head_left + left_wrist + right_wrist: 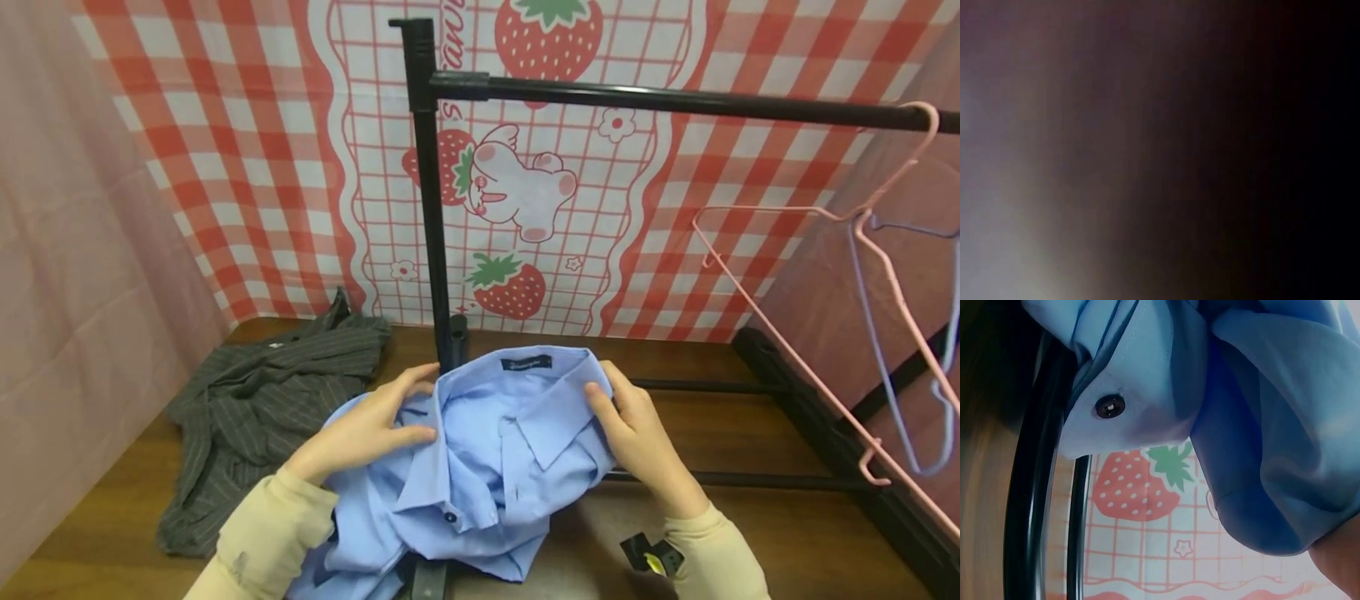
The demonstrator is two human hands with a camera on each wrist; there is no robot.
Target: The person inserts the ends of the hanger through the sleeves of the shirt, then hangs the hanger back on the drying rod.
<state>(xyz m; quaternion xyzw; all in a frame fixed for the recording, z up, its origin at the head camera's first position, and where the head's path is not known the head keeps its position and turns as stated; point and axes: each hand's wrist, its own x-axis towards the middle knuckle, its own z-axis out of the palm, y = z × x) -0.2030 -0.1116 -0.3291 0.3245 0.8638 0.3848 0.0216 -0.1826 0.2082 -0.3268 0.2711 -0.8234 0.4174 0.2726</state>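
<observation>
A light blue button-up shirt (487,467) is bunched in front of me, its collar upright and its dark neck label (527,363) facing me. At the collar's left side, my left hand (360,433) touches the cloth, thumb and forefinger spread apart. My right hand (637,425) grips the collar's right side, thumb in front and the other fingers hidden behind the cloth. A cuff (1129,419) with a dark button hangs down in the right wrist view. The left wrist view is dark and blurred.
A black garment rack (431,183) stands just behind the shirt. From its top rail hang a pink hanger (795,333) and a purple hanger (881,350) at right. A dark striped garment (270,417) lies at left. A small black item (651,554) sits near my right sleeve.
</observation>
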